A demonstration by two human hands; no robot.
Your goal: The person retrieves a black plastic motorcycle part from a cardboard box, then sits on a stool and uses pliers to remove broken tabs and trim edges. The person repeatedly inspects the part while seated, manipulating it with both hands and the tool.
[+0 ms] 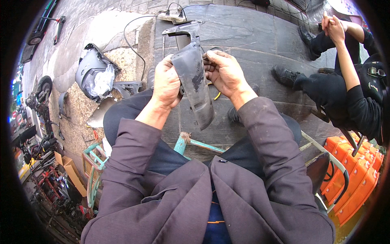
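Observation:
A dark grey plastic fairing panel [191,75], long and curved with scuffed black patches, is held up in front of me over my knees. My left hand [165,83] is closed round its left edge, thumb on the near face. Beside the panel's right edge, my right hand [223,73] has thumb and fingers pinched together. A thin wire [241,46] sticks out past that hand to the right and seems to be in its pinch, though the fingers hide the held end. Behind the hand shows part of a dark loop.
A white power strip [171,17] with black cables lies beyond the panel. Larger grey fairing pieces [91,69] with clear plastic lie on the ground to the left. At right a seated person [341,81] has clasped hands. Orange cases [349,171] stand near a chair.

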